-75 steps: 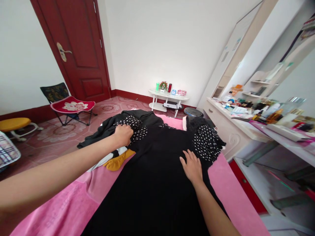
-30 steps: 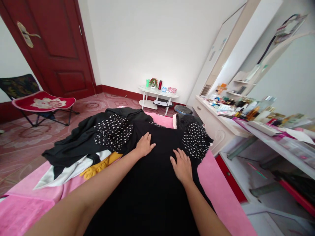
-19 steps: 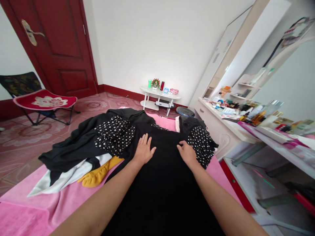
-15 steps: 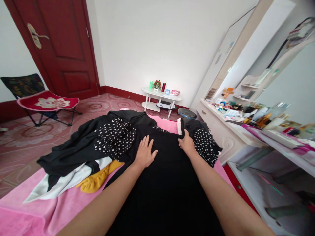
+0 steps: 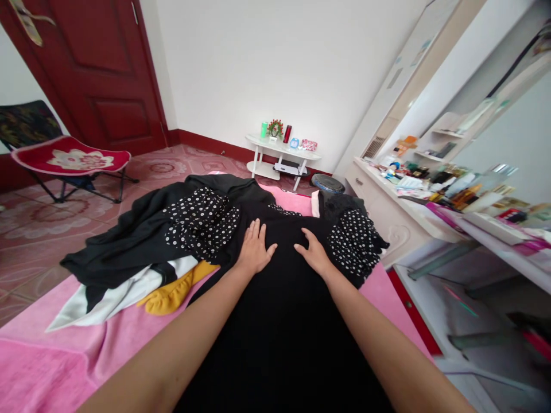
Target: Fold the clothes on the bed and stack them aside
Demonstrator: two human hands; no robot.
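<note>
Both the left hand (image 5: 255, 250) and right hand (image 5: 313, 254) lie open and flat on the black dress (image 5: 279, 321), gripping nothing; the fabric looks soft, light and limp on the pink bed (image 5: 55, 367); I'd take it at the shoulders beside the polka-dot sleeves (image 5: 200, 222).

A bed (image 5: 64, 367) with a pink cover carries the clothes. A black dress (image 5: 275, 321) lies flat along its middle, from the near edge toward the far end, its dotted sleeves (image 5: 200, 221) spread toward either side. Both hands rest flat on its chest, the left hand (image 5: 255, 252) just beside the right hand (image 5: 313, 255). Toward the left edge lies a heap: a black garment (image 5: 124, 246), a white piece (image 5: 107, 298) and a yellow piece (image 5: 172, 292) under it. Another dark garment (image 5: 338, 203) sits at the far right corner.
</note>
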